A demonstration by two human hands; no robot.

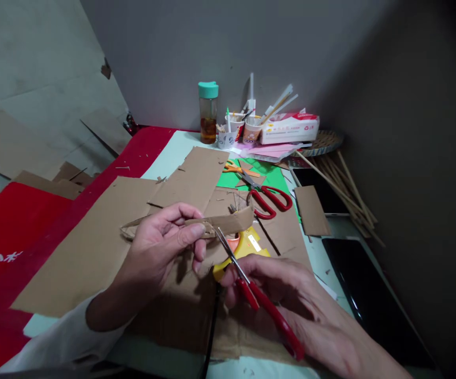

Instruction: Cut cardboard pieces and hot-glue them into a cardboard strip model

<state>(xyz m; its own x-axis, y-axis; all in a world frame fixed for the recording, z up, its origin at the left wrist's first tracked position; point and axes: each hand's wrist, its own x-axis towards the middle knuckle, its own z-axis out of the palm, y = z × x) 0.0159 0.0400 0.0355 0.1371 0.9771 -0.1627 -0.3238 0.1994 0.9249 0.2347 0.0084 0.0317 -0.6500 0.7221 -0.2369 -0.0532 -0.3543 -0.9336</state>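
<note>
Between the thumb and fingers of my left hand [164, 239] is a narrow, bent cardboard strip [231, 221], its far end folded up and its other end sticking out behind the hand. My right hand [286, 295] grips red-handled scissors [247, 284], their blades pointing up and left. The blade tips lie close beside the strip near my left fingertips; whether they touch it I cannot tell. Below the strip, a yellow tape dispenser [247, 245] is partly hidden by my right hand. Another pair of red-handled scissors [267, 200] lies behind the strip.
Flat cardboard sheets [93, 231] cover much of the table. Toward the wall stand a teal-lidded bottle [208, 113], paper cups [252, 131] with sticks and pens, and a tissue pack [291, 128]. On the right are a black phone-like slab [370, 295] and wooden sticks [342, 195].
</note>
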